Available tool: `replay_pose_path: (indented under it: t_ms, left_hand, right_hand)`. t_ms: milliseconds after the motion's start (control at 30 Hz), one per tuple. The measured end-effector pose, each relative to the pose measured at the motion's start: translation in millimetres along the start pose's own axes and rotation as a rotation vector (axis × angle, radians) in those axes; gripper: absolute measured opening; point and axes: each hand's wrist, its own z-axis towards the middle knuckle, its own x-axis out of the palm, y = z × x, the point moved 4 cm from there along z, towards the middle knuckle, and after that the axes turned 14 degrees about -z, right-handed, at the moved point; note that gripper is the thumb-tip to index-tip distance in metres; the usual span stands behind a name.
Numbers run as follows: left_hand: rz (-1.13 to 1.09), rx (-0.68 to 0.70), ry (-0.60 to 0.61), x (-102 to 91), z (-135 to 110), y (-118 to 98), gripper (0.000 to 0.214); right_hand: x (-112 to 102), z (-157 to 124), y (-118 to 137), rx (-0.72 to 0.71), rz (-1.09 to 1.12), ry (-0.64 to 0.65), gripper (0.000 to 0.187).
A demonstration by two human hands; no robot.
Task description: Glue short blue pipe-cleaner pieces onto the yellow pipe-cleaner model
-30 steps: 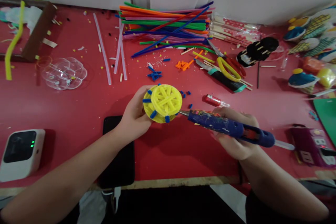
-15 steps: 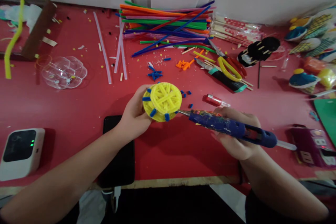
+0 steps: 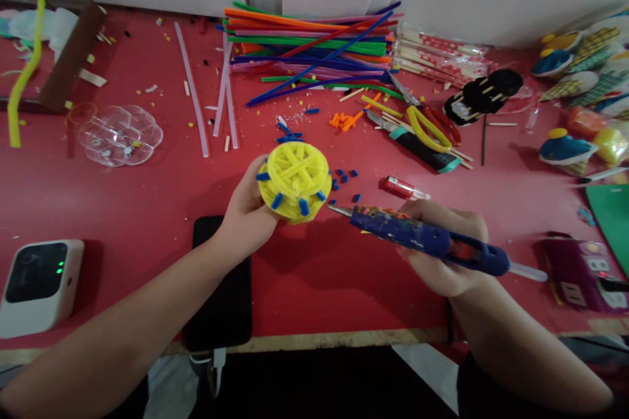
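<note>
My left hand is closed round a round yellow pipe-cleaner piece with short blue bits stuck along its rim, held above the red table. My right hand grips a blue glue gun; its metal tip points left and sits just to the right of the yellow piece, a small gap apart. Small blue cut pieces lie on the table behind the tip.
A pile of coloured pipe cleaners lies at the back. Yellow-handled scissors, a red lighter, a clear flower-shaped tray, a black phone, a white device and a power strip surround the hands.
My left hand has turned the yellow piece and shifted it slightly left and up. The glue gun tip, which touched the piece's edge before, now stands a little apart from it.
</note>
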Motion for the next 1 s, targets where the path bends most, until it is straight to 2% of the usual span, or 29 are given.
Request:
replay_pose_path:
  t_ms: [67,167,300,367,433,500,600,667,833,1000]
  left_hand:
    - [-0.067,0.028,-0.069,-4.4,3,2,0.039]
    - [-0.168,0.097,-0.195,-15.9,8,2,0.03]
    - [-0.25,0.133,-0.279,-23.0,14,-3,0.033]
    - [-0.278,0.137,-0.284,-21.2,15,-7,0.036]
    - [-0.289,0.13,-0.278,-18.7,15,-8,0.037]
    - [-0.295,0.119,-0.275,-17.6,14,-8,0.037]
    - [-0.304,0.112,-0.257,-16.8,13,-8,0.036]
    - [-0.302,0.113,-0.237,-15.7,13,-8,0.037]
    - [-0.278,0.122,-0.189,-11.1,12,-9,0.036]
    - [-0.295,0.144,-0.15,-13.0,12,-6,0.035]
  right_hand:
    - [-2,4,1,-0.106,-0.046,0.038,0.011]
    - [3,7,8,-0.294,-0.14,0.212,0.032]
    - [15,5,12,-0.315,-0.266,0.465,0.049]
    - [18,4,12,-0.319,-0.218,0.542,0.051]
    - [16,6,8,-0.308,-0.11,0.534,0.049]
    - [13,12,-3,-0.251,-0.073,0.433,0.039]
    - [13,22,-21,-0.158,-0.214,0.242,0.019]
    - [19,27,-29,-0.169,-0.335,0.199,0.017]
    - [36,32,-31,-0.265,-0.474,0.286,0.022]
    - [36,35,-24,-0.298,-0.508,0.368,0.023]
